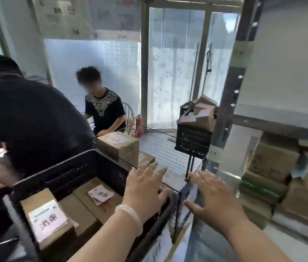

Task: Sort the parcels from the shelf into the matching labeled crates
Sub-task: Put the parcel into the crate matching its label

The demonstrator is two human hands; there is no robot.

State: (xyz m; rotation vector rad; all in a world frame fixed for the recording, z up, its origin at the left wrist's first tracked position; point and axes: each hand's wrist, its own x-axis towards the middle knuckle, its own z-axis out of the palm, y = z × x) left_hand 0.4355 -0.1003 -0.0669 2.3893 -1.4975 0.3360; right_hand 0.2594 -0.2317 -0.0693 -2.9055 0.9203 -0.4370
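Right of the black crate [69, 171] the shelf [274, 123] holds stacked parcels [272, 163] awaiting sorting, 2 labelled boxes [47, 216] lie inside it, and the left hand [145, 186] over its right rim and the right hand [215, 197] just beyond hover empty, fingers spread, seemingly between loads.

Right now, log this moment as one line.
left hand: open, empty | right hand: open, empty | black crate: labelled parcels inside | shelf: stacked boxes

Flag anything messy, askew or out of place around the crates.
The far black crate is overfilled: its cardboard parcels are heaped at tilted angles above the rim. In the near black crate, the boxes lie flat, though one white label sits skewed and crumpled.
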